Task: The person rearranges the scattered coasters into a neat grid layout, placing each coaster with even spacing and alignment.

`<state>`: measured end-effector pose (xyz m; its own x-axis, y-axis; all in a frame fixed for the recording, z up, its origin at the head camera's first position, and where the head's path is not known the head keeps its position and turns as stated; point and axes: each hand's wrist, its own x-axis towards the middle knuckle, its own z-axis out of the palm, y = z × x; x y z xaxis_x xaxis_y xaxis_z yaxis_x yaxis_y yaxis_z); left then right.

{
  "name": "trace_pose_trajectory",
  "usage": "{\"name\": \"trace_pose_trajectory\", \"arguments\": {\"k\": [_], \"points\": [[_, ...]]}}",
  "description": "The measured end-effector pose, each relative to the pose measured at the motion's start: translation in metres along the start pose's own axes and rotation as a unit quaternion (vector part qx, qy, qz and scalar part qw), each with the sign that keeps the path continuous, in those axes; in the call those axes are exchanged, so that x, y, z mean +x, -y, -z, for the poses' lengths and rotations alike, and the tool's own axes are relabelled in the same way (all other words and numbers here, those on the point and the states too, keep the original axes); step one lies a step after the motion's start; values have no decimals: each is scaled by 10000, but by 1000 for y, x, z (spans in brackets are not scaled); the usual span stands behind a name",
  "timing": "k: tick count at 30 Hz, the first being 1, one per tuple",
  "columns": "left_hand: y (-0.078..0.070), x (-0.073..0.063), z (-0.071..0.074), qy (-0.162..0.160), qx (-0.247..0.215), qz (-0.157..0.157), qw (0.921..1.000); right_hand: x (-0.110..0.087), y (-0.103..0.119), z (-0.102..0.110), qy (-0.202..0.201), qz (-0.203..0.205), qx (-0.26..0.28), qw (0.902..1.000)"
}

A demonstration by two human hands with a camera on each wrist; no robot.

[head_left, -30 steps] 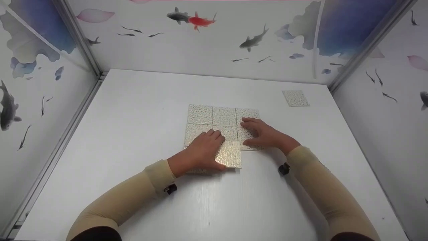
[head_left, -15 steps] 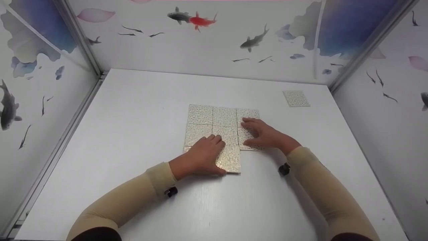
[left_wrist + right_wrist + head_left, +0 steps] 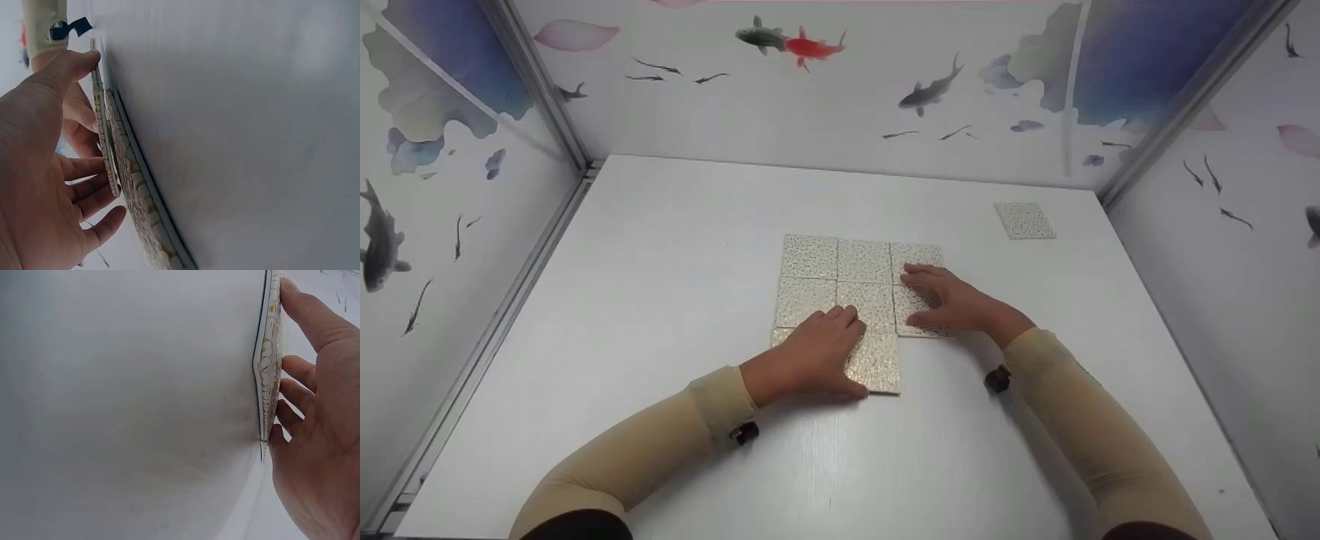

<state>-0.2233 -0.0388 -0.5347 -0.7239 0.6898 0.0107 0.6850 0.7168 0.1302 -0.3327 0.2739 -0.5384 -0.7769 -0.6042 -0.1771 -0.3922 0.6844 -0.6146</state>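
My left hand (image 3: 814,352) holds a speckled cream square tile (image 3: 875,364), thumb on its near edge and fingers at the far edge. In the left wrist view this held tile (image 3: 100,121) stands slightly off the surface, close over another tile (image 3: 143,194). Rows of matching tiles (image 3: 811,256) lie edge to edge ahead of it, and one more tile (image 3: 780,336) is mostly covered by the left hand. My right hand (image 3: 956,300) rests with spread, bent fingers on the right-hand tiles (image 3: 913,300); the right wrist view has its fingertips (image 3: 289,385) touching their top.
A single loose tile (image 3: 1025,220) lies at the back right of the white table (image 3: 690,225). Panels printed with fish (image 3: 926,94) enclose the back and both sides. Both wrists carry a small black device (image 3: 997,379).
My left hand has drawn its tile slightly toward the near side and lowered it, so it now covers less of the row beyond. The right hand stays where it was.
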Motion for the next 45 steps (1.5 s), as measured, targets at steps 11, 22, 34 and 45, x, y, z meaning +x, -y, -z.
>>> {"name": "trace_pose_trajectory", "arguments": {"k": [11, 22, 34, 45], "points": [[-1, -2, 0, 28, 52, 12, 10000, 1, -2, -2, -1, -66, -3, 10000], [-2, -2, 0, 65, 87, 29, 9999, -1, 0, 1, 17, 13, 233, 9997], [-4, -6, 1, 66, 101, 6, 9999, -1, 0, 0, 23, -24, 223, 9997], [-5, -5, 0, 25, 213, 44, 9998, 0, -2, -2, 9, -13, 244, 9997]]}}
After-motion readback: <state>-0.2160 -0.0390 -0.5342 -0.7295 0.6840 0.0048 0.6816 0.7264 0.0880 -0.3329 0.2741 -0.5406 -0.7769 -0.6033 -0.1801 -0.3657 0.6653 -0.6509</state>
